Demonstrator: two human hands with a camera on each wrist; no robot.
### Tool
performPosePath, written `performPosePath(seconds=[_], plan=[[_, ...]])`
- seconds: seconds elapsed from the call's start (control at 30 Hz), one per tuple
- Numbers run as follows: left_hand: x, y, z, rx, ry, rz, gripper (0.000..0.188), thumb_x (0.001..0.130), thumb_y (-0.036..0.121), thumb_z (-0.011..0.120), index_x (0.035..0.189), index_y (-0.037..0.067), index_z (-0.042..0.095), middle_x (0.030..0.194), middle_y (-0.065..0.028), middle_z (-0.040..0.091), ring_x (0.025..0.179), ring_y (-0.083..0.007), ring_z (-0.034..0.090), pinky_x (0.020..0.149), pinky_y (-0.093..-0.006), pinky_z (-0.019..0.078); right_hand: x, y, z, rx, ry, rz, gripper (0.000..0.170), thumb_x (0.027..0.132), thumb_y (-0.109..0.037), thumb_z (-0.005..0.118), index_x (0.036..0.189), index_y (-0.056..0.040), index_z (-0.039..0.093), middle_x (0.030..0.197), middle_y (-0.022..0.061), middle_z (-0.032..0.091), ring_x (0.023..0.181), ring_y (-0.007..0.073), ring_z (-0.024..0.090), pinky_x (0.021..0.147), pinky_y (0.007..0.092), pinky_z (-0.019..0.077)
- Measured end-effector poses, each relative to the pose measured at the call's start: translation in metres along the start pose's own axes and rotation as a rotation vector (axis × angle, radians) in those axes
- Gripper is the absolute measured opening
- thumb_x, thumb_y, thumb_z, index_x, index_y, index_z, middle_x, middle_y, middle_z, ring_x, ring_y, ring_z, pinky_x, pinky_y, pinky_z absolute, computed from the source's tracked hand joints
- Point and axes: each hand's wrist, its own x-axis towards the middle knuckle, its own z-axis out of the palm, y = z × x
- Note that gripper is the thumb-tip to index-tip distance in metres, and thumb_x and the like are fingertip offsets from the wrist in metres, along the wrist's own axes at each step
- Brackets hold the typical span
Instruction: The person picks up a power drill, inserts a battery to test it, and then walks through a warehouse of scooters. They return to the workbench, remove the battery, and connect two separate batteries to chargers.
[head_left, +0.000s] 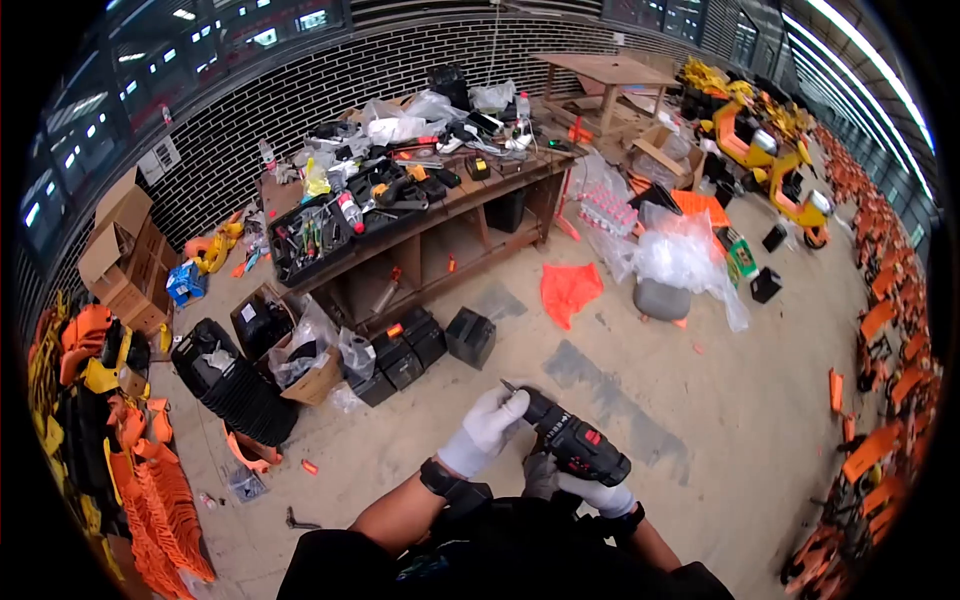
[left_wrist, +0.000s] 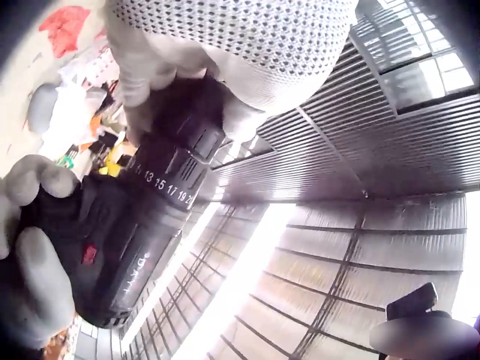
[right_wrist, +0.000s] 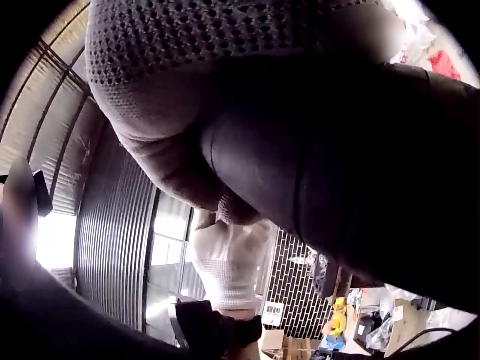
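Note:
A black cordless drill (head_left: 583,448) with red marks is held out in front of the body. My left hand (head_left: 488,430), in a white knit glove, curls its fingers round the chuck (left_wrist: 184,112), beside a short bit (head_left: 509,386). Numbers on the torque collar (left_wrist: 166,184) show just behind those fingers. The gloved right hand (head_left: 598,492) grips the drill's handle, its fingers and thumb wrapped round it in the left wrist view. Close to the right wrist camera, the dark drill body (right_wrist: 337,172) hides part of the right palm.
A workbench (head_left: 440,215) covered with tools and plastic bags stands ahead. Black boxes (head_left: 408,350) and stacked black crates (head_left: 235,385) sit on the floor before it. Orange parts (head_left: 150,490) are piled at left, more (head_left: 880,450) at right. An orange sheet (head_left: 570,293) lies ahead.

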Motion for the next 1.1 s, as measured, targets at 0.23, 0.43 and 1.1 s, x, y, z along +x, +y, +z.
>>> performPosePath(seconds=[0.23,0.43,1.1], plan=[[0.128,0.036,-0.015,-0.104,0.213,0.174,0.046,0.100,0.037,0.051,0.123,-0.003,0.051,0.114,-0.0142,0.062,0.100,-0.0205,0.060,0.086,-0.0346,0.0492,0.170,-0.023,-0.113,-0.100,-0.307,0.042,0.046,0.079,0.001,0.071,0.123,-0.0042,0.059,0.109,0.0043,0.064,0.099,0.0141,0.059,0.088,0.0301,0.0482],[0.204,0.043,-0.044,-0.172,0.395,0.194,0.043,0.099,0.036,0.052,0.121,-0.002,0.052,0.110,-0.0133,0.062,0.097,-0.0207,0.061,0.084,-0.0355,0.0487,0.268,-0.040,-0.164,-0.337,-0.526,-0.149,0.047,0.083,0.001,0.067,0.128,-0.0068,0.060,0.094,-0.0009,0.061,0.079,0.0068,0.054,0.069,0.0233,0.0459],[0.498,0.116,-0.166,-0.117,0.344,-0.109,0.041,0.098,0.038,0.057,0.115,0.001,0.059,0.104,-0.0073,0.066,0.098,-0.0178,0.064,0.091,-0.0330,0.0497,0.529,-0.098,-0.237,-0.799,-0.223,-0.365,0.029,0.080,-0.006,0.070,0.108,-0.0043,0.065,0.091,0.0099,0.064,0.081,0.0241,0.064,0.069,0.0344,0.0509]])
